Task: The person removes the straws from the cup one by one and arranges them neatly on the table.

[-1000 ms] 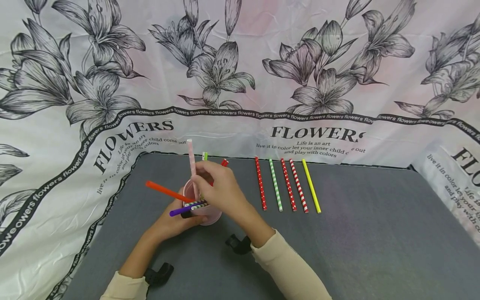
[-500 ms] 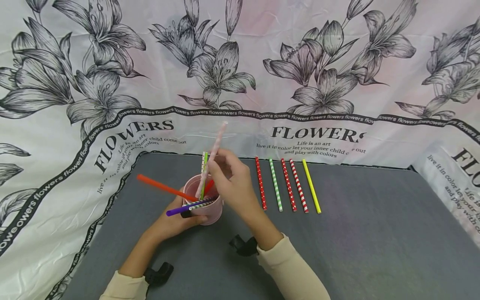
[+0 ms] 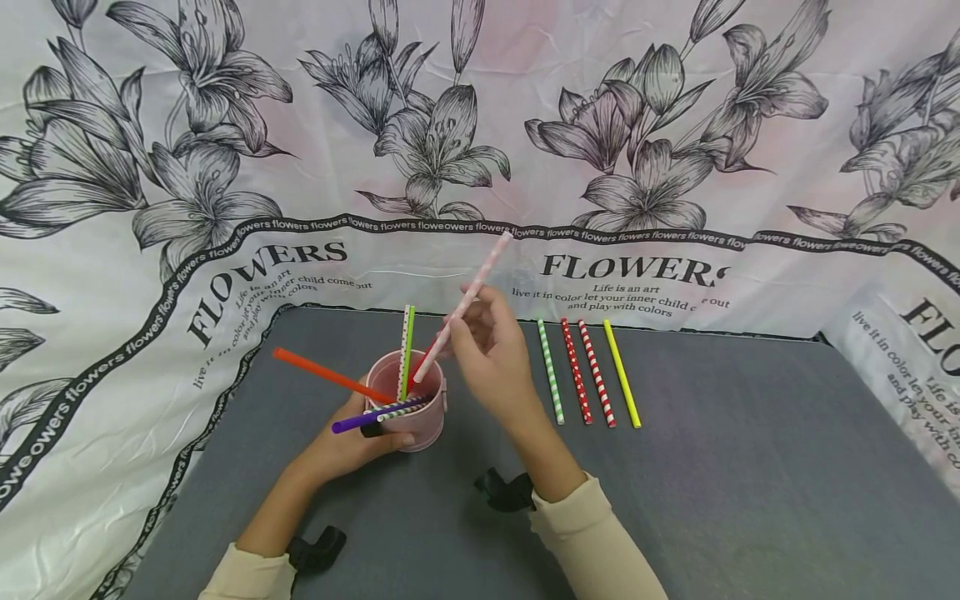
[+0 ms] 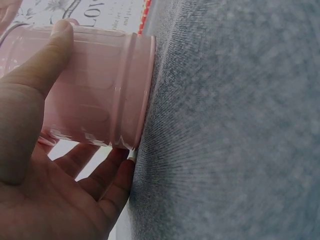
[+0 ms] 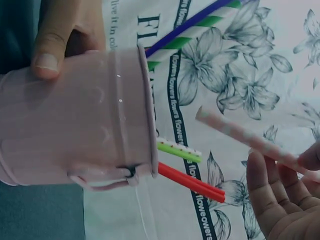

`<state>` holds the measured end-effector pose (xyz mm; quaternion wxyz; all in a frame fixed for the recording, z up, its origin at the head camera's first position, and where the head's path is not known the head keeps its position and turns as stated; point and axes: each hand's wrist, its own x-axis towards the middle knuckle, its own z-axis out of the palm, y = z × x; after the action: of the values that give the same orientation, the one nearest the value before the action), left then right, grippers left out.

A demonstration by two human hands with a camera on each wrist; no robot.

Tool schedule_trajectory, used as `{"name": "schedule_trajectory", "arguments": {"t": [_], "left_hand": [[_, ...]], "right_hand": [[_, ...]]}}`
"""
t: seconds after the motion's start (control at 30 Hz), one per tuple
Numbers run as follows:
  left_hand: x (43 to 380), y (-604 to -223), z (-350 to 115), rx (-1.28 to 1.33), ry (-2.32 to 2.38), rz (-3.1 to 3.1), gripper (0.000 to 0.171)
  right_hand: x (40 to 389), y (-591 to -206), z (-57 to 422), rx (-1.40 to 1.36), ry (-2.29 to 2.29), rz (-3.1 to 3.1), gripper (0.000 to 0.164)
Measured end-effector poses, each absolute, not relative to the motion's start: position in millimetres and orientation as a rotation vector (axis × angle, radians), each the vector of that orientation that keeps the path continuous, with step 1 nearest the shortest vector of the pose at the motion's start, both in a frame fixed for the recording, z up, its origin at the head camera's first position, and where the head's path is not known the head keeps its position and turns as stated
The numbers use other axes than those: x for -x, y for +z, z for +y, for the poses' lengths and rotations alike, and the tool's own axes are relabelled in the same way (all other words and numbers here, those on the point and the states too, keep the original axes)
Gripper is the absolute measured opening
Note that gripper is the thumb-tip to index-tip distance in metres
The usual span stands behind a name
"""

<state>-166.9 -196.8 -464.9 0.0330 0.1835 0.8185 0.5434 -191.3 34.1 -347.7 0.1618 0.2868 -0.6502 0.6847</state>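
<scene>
My left hand (image 3: 356, 442) grips the small pink bucket (image 3: 423, 432) around its side, thumb in front; in the left wrist view the bucket's base (image 4: 145, 95) is close to the table. Between thumb and fingers, my right hand (image 3: 491, 354) pinches a pale pink straw with white spots (image 3: 476, 290), tilted up to the right. Its lower end shows apart from the bucket's rim in the right wrist view. Inside the bucket lean an orange straw (image 3: 322, 372), a purple straw (image 3: 348, 422), green-and-white striped (image 5: 205, 25), light green (image 5: 180, 153), white dotted and red straws (image 5: 192, 184).
To the right of the bucket, straws lie in a row on the grey table (image 3: 720, 467): green striped (image 3: 551, 371), red dotted (image 3: 575, 371), red striped (image 3: 597, 375) and yellow (image 3: 622, 375). A flower-printed cloth (image 3: 450, 250) hangs behind the table.
My right hand has drawn the pale pink straw up and right, from inside the bucket to above its rim. It now hides the leftmost red dotted straw. My left hand stays on the bucket.
</scene>
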Motion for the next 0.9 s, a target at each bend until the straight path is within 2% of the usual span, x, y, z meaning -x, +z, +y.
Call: {"name": "schedule_trajectory", "arguments": {"t": [0.17,0.9], "left_hand": [[165.0,-464.5,-197.8,-0.532,1.644,2.538,0.084],[166.7,-464.2,-199.8,-0.619,1.708,2.456,0.096]], "right_hand": [[192.7,-347.4,43.6,-0.772,1.893,-1.902,0.04],[204.9,-352.2,104.6,-0.472,1.752,-2.029,0.03]]}}
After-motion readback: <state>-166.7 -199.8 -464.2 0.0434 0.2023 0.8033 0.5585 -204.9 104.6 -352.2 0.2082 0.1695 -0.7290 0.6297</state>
